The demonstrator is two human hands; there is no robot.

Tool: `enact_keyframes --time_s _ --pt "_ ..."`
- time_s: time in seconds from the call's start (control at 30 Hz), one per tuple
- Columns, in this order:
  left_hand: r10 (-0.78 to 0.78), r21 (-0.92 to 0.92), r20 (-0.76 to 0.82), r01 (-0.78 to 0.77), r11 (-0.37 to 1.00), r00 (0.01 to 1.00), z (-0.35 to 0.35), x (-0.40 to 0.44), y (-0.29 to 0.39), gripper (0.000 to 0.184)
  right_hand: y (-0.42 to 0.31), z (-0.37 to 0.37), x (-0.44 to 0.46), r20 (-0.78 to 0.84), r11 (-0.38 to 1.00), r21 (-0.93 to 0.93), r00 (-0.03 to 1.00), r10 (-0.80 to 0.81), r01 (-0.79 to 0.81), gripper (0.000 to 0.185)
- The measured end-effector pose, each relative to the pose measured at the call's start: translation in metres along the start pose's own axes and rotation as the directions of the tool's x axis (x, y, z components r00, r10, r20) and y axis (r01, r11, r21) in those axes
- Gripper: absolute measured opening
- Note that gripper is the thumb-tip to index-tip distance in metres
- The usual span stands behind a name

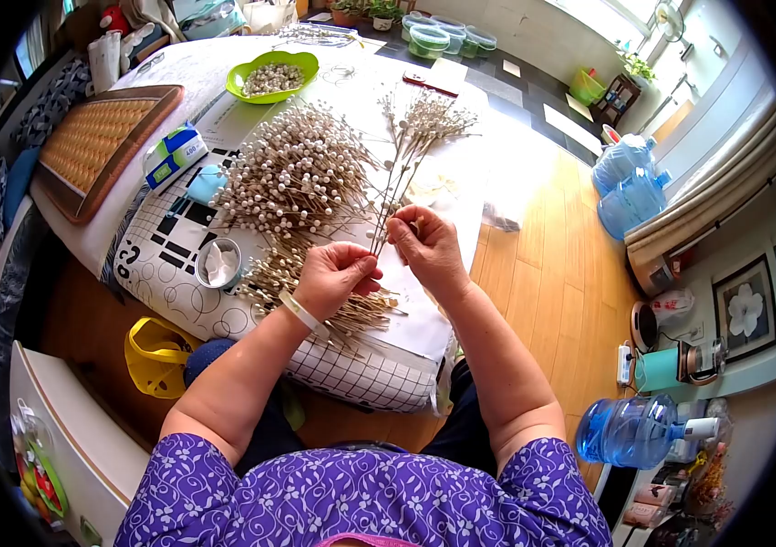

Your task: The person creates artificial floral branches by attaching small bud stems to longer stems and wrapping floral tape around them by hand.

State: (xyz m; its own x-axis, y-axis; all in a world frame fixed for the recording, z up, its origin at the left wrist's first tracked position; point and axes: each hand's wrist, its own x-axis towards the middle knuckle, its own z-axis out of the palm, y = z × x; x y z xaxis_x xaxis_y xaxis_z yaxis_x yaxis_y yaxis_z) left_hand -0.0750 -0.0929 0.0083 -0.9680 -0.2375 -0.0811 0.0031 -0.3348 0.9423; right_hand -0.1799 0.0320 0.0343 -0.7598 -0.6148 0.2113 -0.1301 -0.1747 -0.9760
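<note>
My left hand [335, 277] is closed in a pinch at the lower end of a thin brown stem spray [393, 187], whose branches fan out away from me over the table. Close beside the same stems, my right hand [428, 248] has its thumb and fingers pressed together; what lies between them is too small to tell. Left of the spray sits a big pile of white-tipped stems [292, 173]. A second bundle of pale-tipped stems [351, 317] lies under my left wrist. Near it stands a small round tub [220, 264] with white contents.
A green bowl [240, 71] of small pale beads stands farther back on the patterned tablecloth [251, 314]. Left of the pile lie a tissue pack [175, 155] and a light-blue item [206, 183]. Water jugs [632, 199] stand on the wooden floor at right.
</note>
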Motion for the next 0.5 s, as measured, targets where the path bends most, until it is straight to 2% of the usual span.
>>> enact_keyframes --time_s 0.23,0.5 --pt "0.013 -0.002 -0.008 -0.013 1.0 1.0 0.0025 -0.0007 -0.0028 0.011 0.0024 -0.0028 -0.0002 0.05 0.999 -0.05 0.999 -0.008 0.011 0.007" --pt "-0.012 -0.02 -0.001 0.012 1.0 1.0 0.0023 -0.0033 0.0016 0.014 -0.0026 0.0016 -0.0014 0.034 1.0 -0.005 0.999 0.02 -0.02 0.008"
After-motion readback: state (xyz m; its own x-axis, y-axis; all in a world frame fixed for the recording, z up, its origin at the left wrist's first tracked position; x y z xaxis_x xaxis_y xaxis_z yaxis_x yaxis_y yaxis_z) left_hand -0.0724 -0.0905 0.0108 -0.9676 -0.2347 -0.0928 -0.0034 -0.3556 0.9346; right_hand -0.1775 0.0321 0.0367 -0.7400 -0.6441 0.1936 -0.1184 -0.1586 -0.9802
